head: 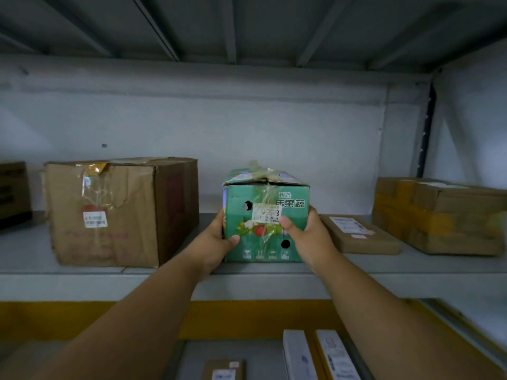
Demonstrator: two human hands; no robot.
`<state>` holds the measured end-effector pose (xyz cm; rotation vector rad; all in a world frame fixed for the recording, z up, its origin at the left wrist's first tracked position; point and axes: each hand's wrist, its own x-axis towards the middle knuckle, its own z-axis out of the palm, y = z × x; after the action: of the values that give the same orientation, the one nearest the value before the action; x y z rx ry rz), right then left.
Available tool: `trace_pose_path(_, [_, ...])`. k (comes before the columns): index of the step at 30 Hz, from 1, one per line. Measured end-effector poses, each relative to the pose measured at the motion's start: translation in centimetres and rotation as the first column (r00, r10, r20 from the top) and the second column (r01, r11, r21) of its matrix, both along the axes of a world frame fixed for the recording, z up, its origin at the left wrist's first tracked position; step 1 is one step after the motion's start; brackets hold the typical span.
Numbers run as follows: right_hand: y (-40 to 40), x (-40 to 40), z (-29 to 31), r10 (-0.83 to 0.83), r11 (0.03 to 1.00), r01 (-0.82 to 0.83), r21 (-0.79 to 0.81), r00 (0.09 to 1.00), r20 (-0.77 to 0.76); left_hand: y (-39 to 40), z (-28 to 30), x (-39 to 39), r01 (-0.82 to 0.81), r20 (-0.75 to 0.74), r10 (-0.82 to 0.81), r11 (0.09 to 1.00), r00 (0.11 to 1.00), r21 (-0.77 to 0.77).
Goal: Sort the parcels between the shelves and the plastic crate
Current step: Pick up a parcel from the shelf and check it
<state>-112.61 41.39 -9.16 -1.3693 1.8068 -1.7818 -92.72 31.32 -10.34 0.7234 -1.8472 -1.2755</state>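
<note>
The left hand and right hand are gripping the green fruit carton from either side. It is sitting on the grey shelf, thumbs pressing its front.

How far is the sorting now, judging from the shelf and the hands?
Done: several parcels sit on the shelf, such as the large brown box. In hand: left hand and right hand grip the green box there. Left: unclear; the crate is not in view.
</note>
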Motion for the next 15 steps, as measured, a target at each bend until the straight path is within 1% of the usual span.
trace_pose_path(2, [1.5, 1.4, -0.1, -0.098, 0.993, 0.103, 0.052, 0.992, -0.083, 1.4, 0.2, 0.4, -0.045, 0.009, 0.045, 0.999, 0.999, 0.003])
trace_pose_path(4, [3.4, 3.0, -0.5, -0.185, 0.978, 0.196, 0.076, 0.974, -0.133, 4.0, 0.3, 0.8, -0.137, 0.036, 0.138, 0.990, 0.990, -0.036])
trace_pose_path(6, [5.7, 4.7, -1.3, -0.232, 0.970, 0.241, 0.038, 0.960, -0.157, 7.7, 0.1, 1.2, -0.224, 0.012, 0.229, 0.963, 0.973, -0.151])
trace_pose_path(7, [6.9, 5.4, -1.6, -0.258, 0.964, 0.266, 0.020, 0.949, -0.181, 9.6, -0.1, 1.1, -0.223, -0.023, 0.223, 0.949, 0.974, -0.223])
trace_pose_path(9, [8.8, 5.9, -2.4, -0.290, 0.954, 0.300, 0.006, 0.928, -0.232, 12.7, -0.5, 0.4, -0.162, -0.058, 0.152, 0.937, 0.987, -0.309])
trace_pose_path(11, [10.7, 5.8, -2.8, -0.300, 0.948, 0.318, 0.026, 0.916, -0.266, 15.2, -0.7, -1.0, -0.055, -0.018, 0.051, 0.924, 0.999, -0.379])
trace_pose_path(13, [12.3, 4.7, -2.6, -0.317, 0.938, 0.343, 0.042, 0.903, -0.290, 16.9, -0.6, -2.6, 0.044, 0.030, -0.035, 0.922, 0.999, -0.385])
trace_pose_path(15, [13.7, 3.0, -2.3, -0.354, 0.925, 0.379, 0.026, 0.884, -0.307, 17.5, -0.5, -4.4, 0.118, 0.063, -0.102, 0.930, 0.993, -0.348])
